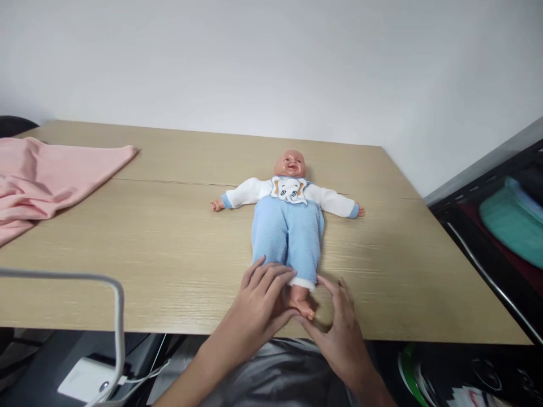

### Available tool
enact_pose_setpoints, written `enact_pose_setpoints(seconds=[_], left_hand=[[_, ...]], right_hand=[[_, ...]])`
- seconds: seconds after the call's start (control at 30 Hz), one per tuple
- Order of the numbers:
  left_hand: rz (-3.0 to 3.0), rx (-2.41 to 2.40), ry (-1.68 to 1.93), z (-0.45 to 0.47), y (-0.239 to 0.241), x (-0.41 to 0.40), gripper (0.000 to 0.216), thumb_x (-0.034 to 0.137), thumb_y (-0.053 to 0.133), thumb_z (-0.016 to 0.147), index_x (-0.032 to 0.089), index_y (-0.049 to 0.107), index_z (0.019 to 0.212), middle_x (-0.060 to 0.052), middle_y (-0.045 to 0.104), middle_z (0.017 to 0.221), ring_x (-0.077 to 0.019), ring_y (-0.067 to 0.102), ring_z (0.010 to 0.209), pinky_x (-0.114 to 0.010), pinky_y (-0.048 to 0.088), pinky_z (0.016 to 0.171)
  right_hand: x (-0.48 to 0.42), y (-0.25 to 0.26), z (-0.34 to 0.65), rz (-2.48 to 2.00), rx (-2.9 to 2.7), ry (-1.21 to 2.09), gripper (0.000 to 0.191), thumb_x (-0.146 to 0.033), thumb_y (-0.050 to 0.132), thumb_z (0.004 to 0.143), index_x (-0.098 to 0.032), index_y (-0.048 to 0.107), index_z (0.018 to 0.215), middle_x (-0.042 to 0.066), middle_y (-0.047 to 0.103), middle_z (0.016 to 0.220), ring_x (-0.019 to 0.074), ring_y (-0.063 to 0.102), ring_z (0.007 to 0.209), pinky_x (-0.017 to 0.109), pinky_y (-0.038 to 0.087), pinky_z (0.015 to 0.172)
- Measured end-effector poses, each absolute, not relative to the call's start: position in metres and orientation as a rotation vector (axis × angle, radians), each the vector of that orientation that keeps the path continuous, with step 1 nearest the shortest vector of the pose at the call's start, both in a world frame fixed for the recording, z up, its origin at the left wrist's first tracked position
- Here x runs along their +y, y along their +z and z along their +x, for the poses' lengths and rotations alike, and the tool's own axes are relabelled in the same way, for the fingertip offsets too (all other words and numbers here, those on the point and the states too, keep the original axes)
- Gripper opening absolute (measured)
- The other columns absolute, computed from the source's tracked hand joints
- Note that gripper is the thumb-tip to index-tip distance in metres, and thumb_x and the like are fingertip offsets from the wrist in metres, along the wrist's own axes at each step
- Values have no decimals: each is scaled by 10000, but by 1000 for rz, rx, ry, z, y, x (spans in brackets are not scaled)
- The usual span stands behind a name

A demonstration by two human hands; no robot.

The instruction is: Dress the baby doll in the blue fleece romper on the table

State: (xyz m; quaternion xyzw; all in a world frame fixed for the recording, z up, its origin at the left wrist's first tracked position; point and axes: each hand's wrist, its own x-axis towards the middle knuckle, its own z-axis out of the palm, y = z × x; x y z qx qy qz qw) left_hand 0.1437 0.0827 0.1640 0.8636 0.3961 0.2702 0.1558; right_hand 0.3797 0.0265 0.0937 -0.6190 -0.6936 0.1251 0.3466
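The doll (pixel 288 226) lies feet toward the person; the left hand (pixel 261 297) rests spread on its trouser leg (pixel 271 240), and the right hand (pixel 339 328) is open beside its foot (pixel 303 305).

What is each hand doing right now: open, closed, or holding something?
Left hand: fingers laid on the doll at its trouser cuff, one foot hidden beneath; grip cannot be told.
Right hand: open, thumb beside the bare foot.
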Motion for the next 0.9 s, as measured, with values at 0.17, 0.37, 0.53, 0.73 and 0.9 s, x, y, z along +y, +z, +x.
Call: enact_pose_setpoints(seconds=[0.17, 0.37, 0.53, 0.73, 0.9], left_hand=[[2398, 1069, 905, 143, 188, 116, 457, 427, 688, 1093, 294, 527, 1499, -122, 705, 1466, -326, 639, 1399, -576, 473, 1247], [2451, 1119, 971, 166, 213, 203, 335, 433, 651, 1106, 232, 613, 1371, -129, 698, 1416, -346, 602, 1353, -565, 476, 1201], [2635, 1111, 758, 204, 212, 276, 397, 412, 704, 1063, 148, 637, 1352, -186, 677, 1433, -384, 568, 1388, -571, 445, 1215], [2733, 966, 562, 235, 195, 339, 510, 393, 758, 980, 136, 631, 1402, -206, 655, 1442, -383, 553, 1380, -536, 434, 1226], [2744, 981, 426, 250, 189, 357, 770, 489, 863, 888, 94, 578, 1484, -232, 646, 1482, -402, 546, 1364, -521, 433, 1199]], right_hand=[[39, 120, 422, -1602, -1800, 605, 872, -539, 787, 975, -302, 361, 1697, 167, 560, 1671, 415, 567, 1542, 691, 521, 1220], [121, 145, 475, -1592, -1691, 402, 652, -597, 706, 1025, -268, 529, 1560, 170, 627, 1595, 374, 621, 1445, 635, 496, 1225], [229, 140, 515, -1571, -1928, -5, 722, -643, 706, 958, -151, 614, 1478, 254, 693, 1460, 463, 621, 1367, 676, 433, 1217], [297, 132, 542, -1437, -2153, 306, 701, -641, 751, 915, -155, 690, 1417, 213, 754, 1414, 415, 683, 1303, 587, 511, 1157], [300, 155, 544, -1363, -2074, 359, 579, -568, 854, 876, -164, 755, 1279, 164, 817, 1208, 355, 778, 1068, 493, 629, 937]])
